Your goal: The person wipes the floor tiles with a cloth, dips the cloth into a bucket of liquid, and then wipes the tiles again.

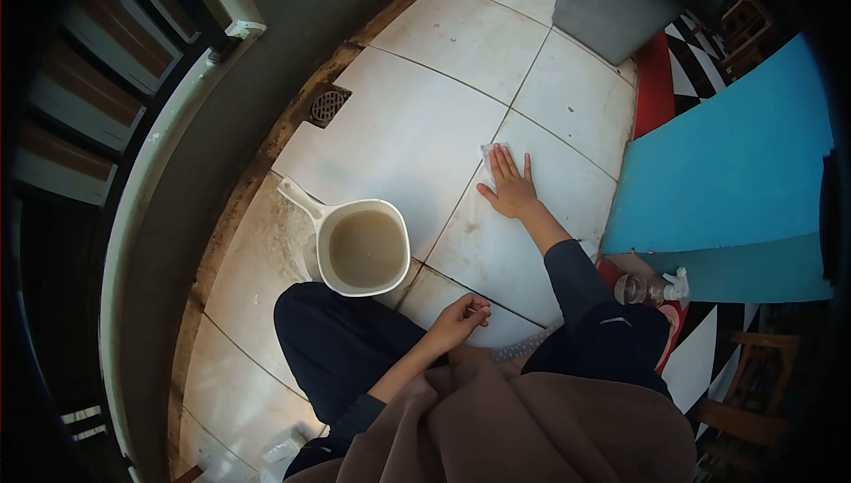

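On the white floor tiles, my right hand lies flat with its fingers spread, pressing a thin whitish cloth or tissue whose edge shows beside the fingertips. My left hand hovers over my lap with the fingers curled together; what is in it, if anything, is too small to tell. To the left of both hands stands a white dipper with a handle, holding cloudy grey-brown water.
A floor drain sits by the dark wall at the left. A grey bin stands at the top right. A blue panel rises at the right, with a spray bottle below it. A clear plastic item lies bottom left.
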`<state>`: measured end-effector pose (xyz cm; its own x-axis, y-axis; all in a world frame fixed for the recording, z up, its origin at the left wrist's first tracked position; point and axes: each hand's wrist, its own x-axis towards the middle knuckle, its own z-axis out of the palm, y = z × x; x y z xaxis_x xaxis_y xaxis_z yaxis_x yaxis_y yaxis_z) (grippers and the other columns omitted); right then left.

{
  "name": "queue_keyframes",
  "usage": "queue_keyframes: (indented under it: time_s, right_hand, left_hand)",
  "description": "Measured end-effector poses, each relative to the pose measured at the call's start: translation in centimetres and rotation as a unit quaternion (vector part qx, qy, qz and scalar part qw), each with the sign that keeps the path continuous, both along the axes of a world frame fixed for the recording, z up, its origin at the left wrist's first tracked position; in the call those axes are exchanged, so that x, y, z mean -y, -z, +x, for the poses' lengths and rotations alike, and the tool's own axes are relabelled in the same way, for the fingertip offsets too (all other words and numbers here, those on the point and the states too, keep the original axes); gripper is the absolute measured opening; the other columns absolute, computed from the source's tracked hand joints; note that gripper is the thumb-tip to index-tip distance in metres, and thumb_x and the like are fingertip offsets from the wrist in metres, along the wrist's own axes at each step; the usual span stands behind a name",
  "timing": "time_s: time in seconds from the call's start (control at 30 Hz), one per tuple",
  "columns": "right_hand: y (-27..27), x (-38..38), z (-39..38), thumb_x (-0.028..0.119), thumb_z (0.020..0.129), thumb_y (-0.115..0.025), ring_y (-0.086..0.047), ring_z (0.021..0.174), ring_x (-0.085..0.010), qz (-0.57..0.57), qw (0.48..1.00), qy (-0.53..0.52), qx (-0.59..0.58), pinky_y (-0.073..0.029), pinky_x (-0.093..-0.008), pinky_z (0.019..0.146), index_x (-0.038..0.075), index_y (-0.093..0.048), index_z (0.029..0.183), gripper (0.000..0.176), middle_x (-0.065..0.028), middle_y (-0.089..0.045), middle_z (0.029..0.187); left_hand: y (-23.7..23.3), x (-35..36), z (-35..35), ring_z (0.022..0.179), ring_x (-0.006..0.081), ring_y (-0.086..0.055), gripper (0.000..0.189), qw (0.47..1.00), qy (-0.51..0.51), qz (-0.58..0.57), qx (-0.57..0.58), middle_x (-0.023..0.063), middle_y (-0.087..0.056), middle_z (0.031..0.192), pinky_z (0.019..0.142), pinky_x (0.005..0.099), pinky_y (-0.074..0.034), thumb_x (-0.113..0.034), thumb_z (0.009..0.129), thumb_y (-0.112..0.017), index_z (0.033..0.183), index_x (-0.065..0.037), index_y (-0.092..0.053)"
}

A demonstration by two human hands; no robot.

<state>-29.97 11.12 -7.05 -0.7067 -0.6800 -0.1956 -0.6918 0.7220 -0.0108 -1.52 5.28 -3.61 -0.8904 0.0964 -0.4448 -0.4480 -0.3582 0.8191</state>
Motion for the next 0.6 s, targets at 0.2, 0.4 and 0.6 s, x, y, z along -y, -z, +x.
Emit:
queue_keyframes:
  time_s: [0.2,0.4,0.6]
  right_hand:
    - [-0.7,-3.7,11.6,0.059,0.089,-0.035,-0.003,0.142,-0.0217,-0.048,0.988,-0.148,0.019,0.002,-0.0539,0.111,0.004,-0.011,0.146,0.083,-0.0084,-0.007,0.154]
    - [-1.1,-5.3,15.7,0.059,0.088,-0.036,-0.010,0.142,-0.0203,0.016,0.976,-0.214,-0.023,-0.002,-0.0536,0.111,0.007,-0.014,0.146,0.081,-0.0070,-0.008,0.154]
    - [0.7,-3.4,7.6,0.060,0.089,-0.034,-0.005,0.142,-0.0189,-0.064,0.995,-0.067,-0.018,0.001,-0.0524,0.112,0.008,-0.010,0.147,0.081,-0.0066,-0.006,0.154]
  left_hand:
    - [0.0,0.0,0.0,0.080,0.0118,-0.060,0.020,1.000,-0.002,-0.011,-0.018,0.0036,-0.058,0.091,0.075,0.0247,-0.047,-0.015,0.091,-0.057,0.103,0.000,-0.054]
    - [0.2,0.3,0.6,0.082,0.0130,-0.060,0.019,0.999,-0.019,0.006,-0.043,0.0054,-0.058,0.093,0.076,0.0252,-0.047,-0.013,0.091,-0.056,0.104,0.000,-0.053]
    - [-0.1,0.8,0.8,0.089,0.0105,-0.059,0.020,0.999,0.029,-0.035,0.008,0.0021,-0.059,0.100,0.076,0.0249,-0.042,-0.019,0.094,-0.051,0.110,-0.006,-0.052]
